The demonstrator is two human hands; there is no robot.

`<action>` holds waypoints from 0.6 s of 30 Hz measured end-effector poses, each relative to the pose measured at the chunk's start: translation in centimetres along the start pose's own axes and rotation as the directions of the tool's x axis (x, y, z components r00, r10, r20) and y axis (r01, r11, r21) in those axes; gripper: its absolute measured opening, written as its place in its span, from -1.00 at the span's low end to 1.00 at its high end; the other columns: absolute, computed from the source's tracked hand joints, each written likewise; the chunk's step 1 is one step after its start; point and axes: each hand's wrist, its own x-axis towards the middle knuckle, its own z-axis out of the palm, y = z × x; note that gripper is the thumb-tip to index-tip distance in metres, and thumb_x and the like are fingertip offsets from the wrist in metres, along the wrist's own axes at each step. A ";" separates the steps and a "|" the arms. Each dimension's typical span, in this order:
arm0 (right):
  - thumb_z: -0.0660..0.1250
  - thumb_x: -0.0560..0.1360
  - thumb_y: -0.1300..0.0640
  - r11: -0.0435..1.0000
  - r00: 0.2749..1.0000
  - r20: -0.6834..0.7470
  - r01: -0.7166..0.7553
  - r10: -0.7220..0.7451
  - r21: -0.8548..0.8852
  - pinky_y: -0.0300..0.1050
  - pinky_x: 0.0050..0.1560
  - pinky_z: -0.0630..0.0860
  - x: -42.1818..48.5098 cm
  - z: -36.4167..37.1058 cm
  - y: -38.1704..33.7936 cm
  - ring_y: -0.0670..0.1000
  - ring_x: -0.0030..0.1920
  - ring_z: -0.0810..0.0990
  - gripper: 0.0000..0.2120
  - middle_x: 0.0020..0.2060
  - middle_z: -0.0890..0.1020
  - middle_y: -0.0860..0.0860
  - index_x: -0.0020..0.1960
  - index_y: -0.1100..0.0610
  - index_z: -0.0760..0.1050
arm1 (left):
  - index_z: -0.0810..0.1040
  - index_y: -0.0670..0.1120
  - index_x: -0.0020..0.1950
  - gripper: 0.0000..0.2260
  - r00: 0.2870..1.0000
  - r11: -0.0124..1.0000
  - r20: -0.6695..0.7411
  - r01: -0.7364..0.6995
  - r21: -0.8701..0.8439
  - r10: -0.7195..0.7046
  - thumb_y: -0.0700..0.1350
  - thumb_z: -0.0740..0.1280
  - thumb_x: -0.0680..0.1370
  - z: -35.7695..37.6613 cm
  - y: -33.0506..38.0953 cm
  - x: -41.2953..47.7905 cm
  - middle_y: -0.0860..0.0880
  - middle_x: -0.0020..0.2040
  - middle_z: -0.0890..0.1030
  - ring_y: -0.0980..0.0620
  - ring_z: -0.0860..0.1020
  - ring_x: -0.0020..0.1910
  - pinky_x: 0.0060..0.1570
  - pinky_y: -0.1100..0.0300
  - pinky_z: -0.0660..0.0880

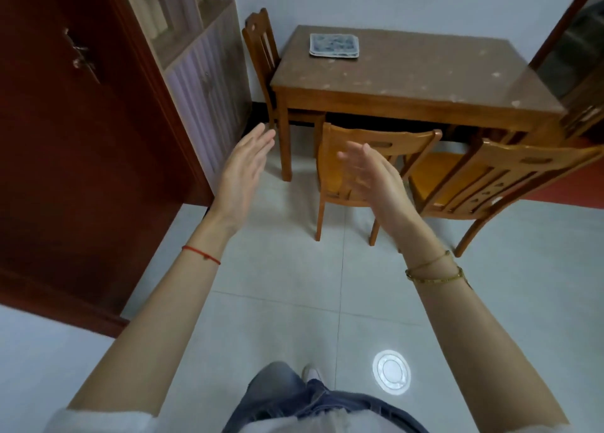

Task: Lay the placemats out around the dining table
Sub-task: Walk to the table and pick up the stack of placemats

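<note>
A small stack of blue-and-white patterned placemats point(334, 45) lies near the far left corner of the brown wooden dining table point(408, 82). Both of my arms are stretched forward over the tiled floor, well short of the table. My left hand point(240, 174) is flat with fingers straight and holds nothing. My right hand point(372, 174) is likewise flat and empty, palm turned toward the left hand, in front of a chair back.
Three wooden chairs surround the table: one at its left end point(261, 60), one at the near side point(376, 158), one angled at the right point(496, 184). A dark red door point(75, 131) and a cabinet point(202, 73) stand at left. A round light reflection point(391, 372) shines on the floor.
</note>
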 end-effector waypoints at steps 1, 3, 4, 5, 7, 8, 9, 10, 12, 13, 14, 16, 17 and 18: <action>0.08 0.67 -0.14 1.000 1.000 0.006 -0.007 0.006 0.003 -0.20 0.21 0.50 2.1 0.1 0.1 -0.10 0.27 0.59 -0.58 0.23 0.64 -0.10 0.41 0.01 0.45 | 0.24 -0.12 0.57 -0.56 1.000 1.000 -0.021 0.003 0.001 -0.003 -0.03 0.00 0.70 -0.3 -0.1 1.8 -0.06 0.51 0.41 0.09 0.37 0.49 0.54 0.12 0.20; 0.08 0.67 -0.13 1.000 1.000 0.027 -0.009 0.009 0.005 -0.18 0.24 0.50 6.4 0.3 0.4 -0.09 0.27 0.59 -0.59 0.24 0.64 -0.08 0.41 0.02 0.45 | 0.24 -0.11 0.57 -0.56 0.999 1.000 -0.041 -0.006 -0.004 0.006 -0.03 0.01 0.70 -1.2 -0.4 5.4 -0.06 0.51 0.41 0.08 0.37 0.49 0.54 0.12 0.20; 0.08 0.68 -0.12 1.000 0.999 0.037 -0.011 0.011 0.013 -0.21 0.22 0.51 8.2 0.5 0.4 -0.10 0.26 0.60 -0.59 0.24 0.64 -0.06 0.41 0.03 0.45 | 0.24 -0.11 0.57 -0.56 0.999 1.000 -0.044 -0.011 -0.001 0.011 -0.03 0.02 0.70 -1.7 -0.6 7.0 -0.07 0.51 0.41 0.08 0.37 0.49 0.54 0.13 0.20; 0.08 0.68 -0.11 0.999 0.999 0.050 -0.022 0.020 0.027 -0.27 0.16 0.53 10.3 0.8 0.6 -0.10 0.25 0.60 -0.59 0.25 0.63 -0.04 0.41 0.04 0.45 | 0.24 -0.12 0.57 -0.55 0.999 1.000 -0.050 -0.009 -0.001 0.009 -0.02 0.03 0.69 -2.3 -0.8 8.9 -0.07 0.51 0.41 0.08 0.37 0.49 0.53 0.14 0.20; 0.07 0.69 -0.09 0.999 0.998 0.059 -0.027 0.025 0.035 -0.31 0.06 0.54 14.6 1.4 1.3 -0.08 0.25 0.60 -0.59 0.26 0.63 -0.01 0.42 0.06 0.44 | 0.24 -0.11 0.57 -0.52 0.997 1.000 -0.071 -0.012 -0.003 0.012 0.00 0.05 0.67 -3.5 -1.4 12.6 -0.06 0.51 0.41 0.09 0.37 0.49 0.51 0.19 0.22; 0.07 0.69 -0.09 0.999 0.998 0.064 -0.023 0.021 0.030 -0.28 0.07 0.53 16.6 1.8 1.6 -0.06 0.26 0.59 -0.59 0.26 0.63 0.00 0.42 0.06 0.44 | 0.24 -0.11 0.57 -0.52 0.997 1.000 -0.081 -0.015 -0.003 0.015 0.00 0.06 0.67 -4.2 -1.7 14.4 -0.06 0.50 0.41 0.09 0.37 0.48 0.50 0.20 0.22; 0.07 0.68 -0.09 0.999 0.997 0.073 -0.021 0.019 0.027 -0.25 0.11 0.52 18.8 2.2 1.9 -0.05 0.27 0.59 -0.59 0.26 0.63 0.00 0.41 0.05 0.44 | 0.25 -0.11 0.57 -0.54 0.996 1.000 -0.089 -0.015 -0.004 0.014 -0.01 0.06 0.68 -5.0 -2.0 16.5 -0.06 0.50 0.42 0.09 0.38 0.48 0.50 0.20 0.22; 0.07 0.68 -0.10 0.999 0.997 0.080 -0.024 0.022 0.028 -0.22 0.16 0.51 21.0 2.6 2.3 -0.05 0.26 0.60 -0.59 0.26 0.63 -0.01 0.41 0.04 0.44 | 0.25 -0.10 0.57 -0.56 0.995 1.000 -0.097 -0.009 -0.003 0.008 -0.03 0.06 0.69 -5.9 -2.2 18.5 -0.06 0.50 0.42 0.09 0.38 0.48 0.51 0.18 0.21; 0.08 0.67 -0.12 0.999 0.996 0.085 -0.023 0.020 0.038 -0.14 0.24 0.50 25.5 3.5 3.0 -0.05 0.25 0.60 -0.60 0.24 0.64 -0.03 0.39 0.03 0.45 | 0.25 -0.11 0.57 -0.58 0.993 1.000 -0.118 -0.001 -0.005 0.001 -0.06 0.04 0.71 -7.9 -2.5 22.6 -0.07 0.50 0.42 0.08 0.38 0.48 0.54 0.14 0.18; 0.09 0.67 -0.12 0.999 0.996 0.085 -0.023 0.019 0.048 -0.10 0.27 0.50 27.8 4.0 3.3 -0.05 0.24 0.61 -0.61 0.22 0.65 -0.04 0.38 0.02 0.46 | 0.25 -0.11 0.57 -0.58 0.993 1.000 -0.122 -0.002 -0.004 0.002 -0.06 0.04 0.71 -8.9 -2.7 24.6 -0.07 0.50 0.42 0.08 0.38 0.48 0.54 0.14 0.18; 0.10 0.66 -0.12 0.998 0.996 0.081 -0.028 0.023 0.061 -0.06 0.31 0.49 30.1 4.5 3.6 -0.04 0.25 0.61 -0.61 0.21 0.66 -0.05 0.37 0.02 0.47 | 0.25 -0.11 0.57 -0.58 0.993 1.000 -0.118 -0.003 0.001 0.003 -0.06 0.04 0.71 -10.0 -2.8 26.7 -0.07 0.50 0.42 0.08 0.38 0.48 0.54 0.13 0.18; 0.11 0.66 -0.11 0.995 0.997 0.062 -0.042 0.037 0.091 0.05 0.39 0.46 35.0 5.6 4.0 0.01 0.27 0.60 -0.62 0.21 0.66 -0.03 0.36 0.03 0.48 | 0.25 -0.11 0.57 -0.58 0.995 1.000 -0.097 0.002 0.016 0.000 -0.06 0.04 0.71 -12.1 -2.8 31.2 -0.07 0.50 0.41 0.08 0.38 0.48 0.55 0.12 0.18; 0.12 0.67 -0.11 0.994 0.998 0.053 -0.050 0.045 0.096 0.10 0.41 0.44 37.3 6.1 4.2 0.03 0.29 0.59 -0.63 0.21 0.66 -0.01 0.34 0.02 0.49 | 0.25 -0.11 0.57 -0.57 0.996 1.000 -0.090 0.008 0.019 -0.006 -0.05 0.03 0.71 -13.0 -2.7 33.5 -0.07 0.50 0.41 0.08 0.37 0.48 0.55 0.12 0.17; 0.12 0.66 -0.11 0.994 0.998 0.045 -0.055 0.050 0.095 0.14 0.43 0.42 39.6 6.6 4.2 0.04 0.29 0.59 -0.65 0.22 0.66 -0.01 0.32 0.01 0.50 | 0.25 -0.11 0.57 -0.57 0.997 1.000 -0.082 0.010 0.024 -0.008 -0.05 0.03 0.71 -13.9 -2.5 35.7 -0.07 0.51 0.40 0.07 0.37 0.49 0.55 0.11 0.16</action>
